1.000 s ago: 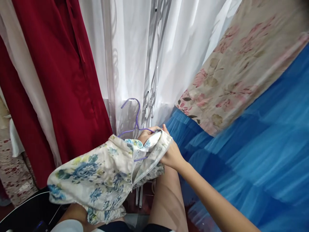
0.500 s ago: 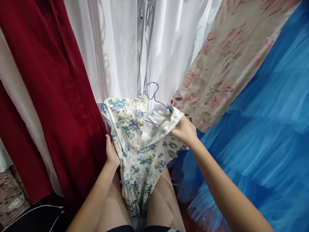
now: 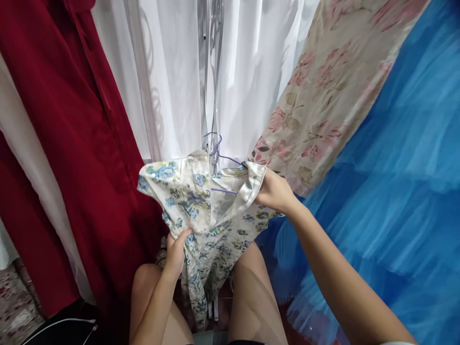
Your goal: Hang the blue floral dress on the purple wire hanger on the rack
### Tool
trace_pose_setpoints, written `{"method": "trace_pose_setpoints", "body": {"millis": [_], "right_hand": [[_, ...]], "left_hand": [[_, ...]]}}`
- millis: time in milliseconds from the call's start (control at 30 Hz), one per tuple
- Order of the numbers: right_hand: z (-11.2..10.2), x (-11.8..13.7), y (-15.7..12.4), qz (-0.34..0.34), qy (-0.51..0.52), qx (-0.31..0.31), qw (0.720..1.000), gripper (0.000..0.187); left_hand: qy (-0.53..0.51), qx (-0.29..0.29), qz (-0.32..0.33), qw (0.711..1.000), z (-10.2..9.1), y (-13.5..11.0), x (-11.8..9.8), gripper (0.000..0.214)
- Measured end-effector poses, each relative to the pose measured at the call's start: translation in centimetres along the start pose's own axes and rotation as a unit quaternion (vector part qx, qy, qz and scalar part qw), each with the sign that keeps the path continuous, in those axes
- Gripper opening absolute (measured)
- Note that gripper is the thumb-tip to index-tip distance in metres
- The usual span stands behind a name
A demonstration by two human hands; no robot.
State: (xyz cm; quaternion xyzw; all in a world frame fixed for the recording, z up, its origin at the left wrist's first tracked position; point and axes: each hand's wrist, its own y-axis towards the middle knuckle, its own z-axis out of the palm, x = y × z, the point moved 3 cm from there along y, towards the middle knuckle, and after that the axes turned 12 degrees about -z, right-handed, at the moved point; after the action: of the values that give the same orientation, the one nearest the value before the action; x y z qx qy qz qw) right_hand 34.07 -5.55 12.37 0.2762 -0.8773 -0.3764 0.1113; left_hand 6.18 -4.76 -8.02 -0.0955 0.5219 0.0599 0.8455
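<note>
A white garment with blue and yellow flowers (image 3: 223, 244) hangs before me on a purple hanger (image 3: 230, 158), whose hook sticks up out of the open neckline. My left hand (image 3: 176, 254) grips the garment's left side below the sleeve, thumb on the front and the other fingers behind the cloth. At the neckline's right shoulder, my right hand (image 3: 275, 191) is closed on the fabric; most of its fingertips are hidden by the cloth. The lower part of the garment drapes down between my knees.
Long red cloth (image 3: 72, 143) hangs at the left, white curtains (image 3: 172, 72) behind. To the right are a beige floral cloth (image 3: 309, 105) and a blue ruffled tulle skirt (image 3: 395, 191). A thin metal stand (image 3: 210, 86) rises at the centre. A white cable (image 3: 61, 323) lies lower left.
My left hand has moved right and down and now pinches the garment's side. The garment and hanger have shifted slightly left and down in view. My right hand keeps its hold.
</note>
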Motion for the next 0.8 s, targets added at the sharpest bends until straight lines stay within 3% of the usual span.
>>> {"method": "trace_pose_setpoints", "body": {"millis": [133,233,300,367,467,533,600,700,800], "right_hand": [[0.9,-1.0,-1.5,-0.054,0.017,0.028,0.998,0.078],[3.3,1.4,-4.3,-0.086,0.096,0.036,0.991,0.078],[5.3,4.7,-6.6,-0.130,0.238,0.091,0.958,0.067],[7.1,7.8,-8.7,-0.146,0.379,0.143,0.903,0.060],[8.7,8.8,-10.5,-0.052,0.446,0.042,0.893,0.042],[9.8,7.3,-11.4,0.051,0.455,-0.042,0.888,0.031],[11.1,5.6,-12.4,0.150,0.465,-0.085,0.868,0.025],[13.4,4.8,-14.7,0.229,0.492,-0.050,0.838,0.026],[15.1,7.1,-17.1,0.240,0.536,0.041,0.808,0.032]], "left_hand": [[-0.002,-0.016,-0.068,0.998,-0.7,-1.9,4.9,0.050],[0.007,-0.019,-0.102,0.995,-1.0,-3.7,8.4,0.047],[0.014,-0.037,-0.111,0.993,-1.4,-4.5,10.0,0.047],[0.022,-0.054,-0.107,0.993,-2.0,-4.8,10.6,0.049],[0.020,-0.061,-0.095,0.993,-2.8,-4.6,10.2,0.050],[0.004,-0.061,-0.098,0.993,-3.2,-4.3,9.6,0.050],[-0.029,-0.071,-0.104,0.992,-3.5,-4.2,9.0,0.050],[-0.064,-0.089,-0.125,0.986,-3.5,-4.7,8.3,0.048],[-0.063,-0.063,-0.170,0.981,-2.6,-5.9,7.6,0.043]]}}
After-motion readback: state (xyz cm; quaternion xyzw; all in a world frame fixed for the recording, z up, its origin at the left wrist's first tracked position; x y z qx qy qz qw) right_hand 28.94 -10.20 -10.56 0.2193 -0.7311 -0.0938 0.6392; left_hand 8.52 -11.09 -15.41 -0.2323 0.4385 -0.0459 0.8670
